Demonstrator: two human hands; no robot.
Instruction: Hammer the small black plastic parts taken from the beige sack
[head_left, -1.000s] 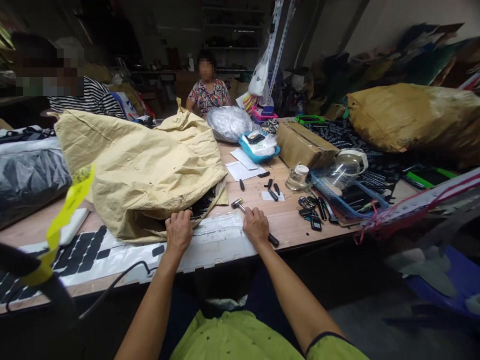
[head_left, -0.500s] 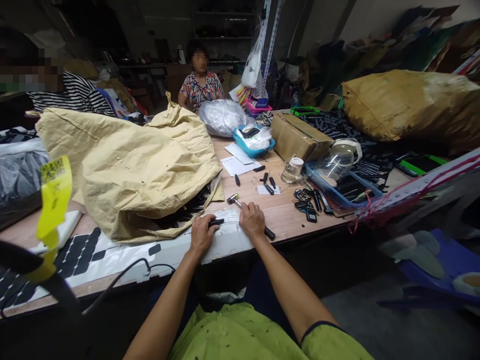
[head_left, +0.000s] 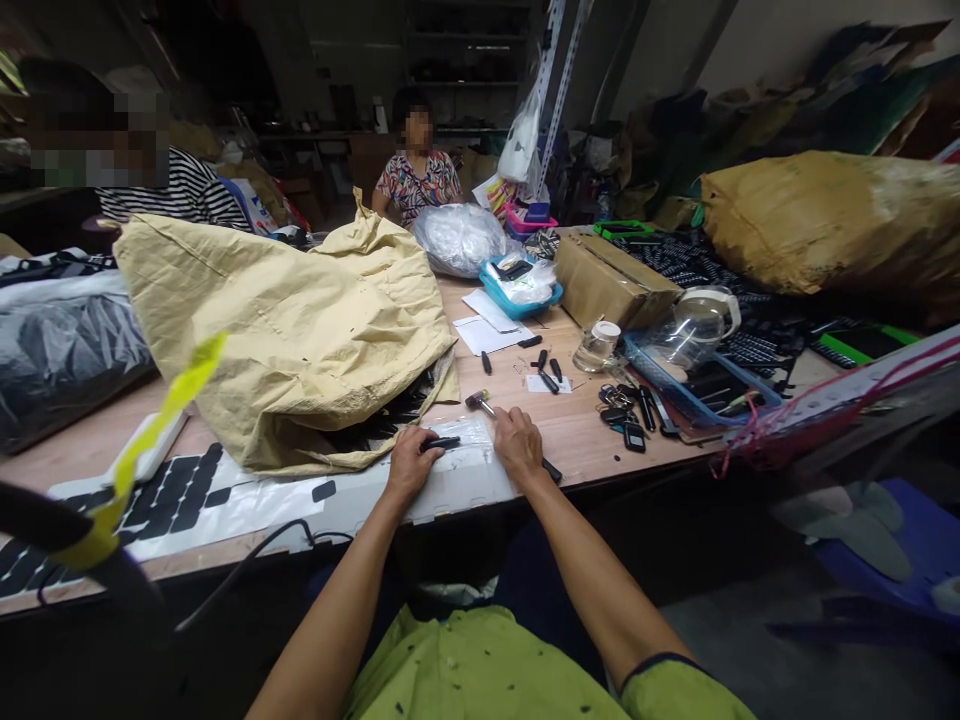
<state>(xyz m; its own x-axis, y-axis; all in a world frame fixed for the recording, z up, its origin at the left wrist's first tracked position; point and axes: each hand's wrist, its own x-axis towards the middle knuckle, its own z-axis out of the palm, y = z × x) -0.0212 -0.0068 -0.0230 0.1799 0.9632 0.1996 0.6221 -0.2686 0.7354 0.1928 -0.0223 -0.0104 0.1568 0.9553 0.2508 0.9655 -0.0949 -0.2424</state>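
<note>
- Pinches a slim black piece [head_left: 445, 442] in the left hand [head_left: 409, 466], between thumb and forefinger; cannot tell the pose of the remaining fingers.
- Points the free end of the piece to the right, low over a white pad [head_left: 469, 472] at the near edge of the table [head_left: 581, 430]; cannot tell touching from hovering.
- Wraps the right hand [head_left: 517, 445] around a hammer [head_left: 480, 401], with fingers curled close together on the handle; cannot tell the place of the thumb.
- Leaves the hammer's head sticking out beyond the right knuckles and the dark handle end out on the near right side.
- Has a beige cloth sack [head_left: 300, 330] just beyond and left of the left hand, with dark contents showing at its open mouth.
- Has white sheets [head_left: 487, 335] and loose black parts [head_left: 555, 371] lying beyond the hammer.
- Has keys [head_left: 634, 436], a lidded glass jar [head_left: 596, 352] and a blue basket [head_left: 709, 422] off to the right, with a cardboard box [head_left: 611, 280] behind.
- Faces a person in a patterned shirt [head_left: 420, 185] across the table, with a striped sleeve [head_left: 206, 195] of another person at far left.
</note>
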